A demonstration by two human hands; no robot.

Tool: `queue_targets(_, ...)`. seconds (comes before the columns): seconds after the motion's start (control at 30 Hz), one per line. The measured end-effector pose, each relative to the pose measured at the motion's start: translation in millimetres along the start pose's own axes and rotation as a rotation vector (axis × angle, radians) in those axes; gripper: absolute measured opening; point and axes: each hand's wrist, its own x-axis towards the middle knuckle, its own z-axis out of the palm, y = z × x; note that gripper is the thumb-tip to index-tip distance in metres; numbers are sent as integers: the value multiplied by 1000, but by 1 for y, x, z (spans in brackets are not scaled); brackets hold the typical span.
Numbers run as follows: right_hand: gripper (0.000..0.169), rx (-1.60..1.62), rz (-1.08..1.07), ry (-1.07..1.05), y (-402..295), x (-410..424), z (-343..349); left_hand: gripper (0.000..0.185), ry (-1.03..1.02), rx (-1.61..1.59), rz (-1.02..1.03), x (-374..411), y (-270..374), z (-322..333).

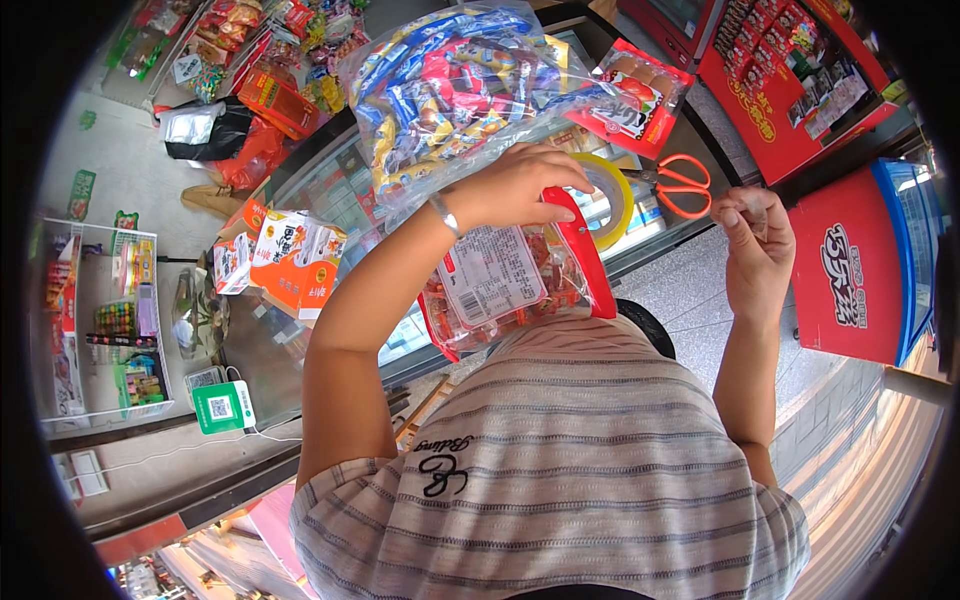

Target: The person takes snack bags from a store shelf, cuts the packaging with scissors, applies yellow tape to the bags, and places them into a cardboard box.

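Observation:
My left hand grips the red top edge of a clear plastic snack bag. This bag has a white printed label and reddish wrapped pieces inside, and it leans near my striped shirt. Out to the right, my right hand pinches a small translucent piece, which looks like clear tape. Beyond the snack bag, a roll of yellowish tape rests on the glass counter, partly behind my left hand. Orange-handled scissors lie beside the roll, their blades pointing towards it.
A large clear bag of wrapped sweets and a red snack packet lie on the glass display counter. An orange-and-white carton stands left. Nearby are a green payment-code stand, a white wire rack and a red chest freezer.

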Motion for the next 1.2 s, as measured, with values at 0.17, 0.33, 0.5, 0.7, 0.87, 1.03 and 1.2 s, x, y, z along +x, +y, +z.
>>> queue_targets(0.17, 16, -3, 33, -26, 0, -1, 0, 38, 91, 168, -78, 21, -17, 20)
queue_targets(0.33, 14, 23, 95, -6, 11, 6, 15, 31, 373, -285, -63, 28, 24, 16)
queue_targets(0.5, 14, 592, 322, 21, 26, 18, 43, 28, 647, -813, -134, 16, 83, 26)
queue_targets(0.7, 18, 710, 224, -179, 31, 32, 68, 31, 724, -1510, -192, 13, 103, 35)
queue_targets(0.87, 18, 276, -54, -262, 27, 44, 71, 31, 847, -1411, -170, 17, 104, 37)
queue_targets(1.03, 20, -53, -380, -487, 17, 73, 61, 31, 1022, -1169, -37, 35, 105, 39)
queue_targets(1.2, 22, -27, -418, -667, 14, 98, 44, 34, 1104, -1414, -16, 51, 120, 42)
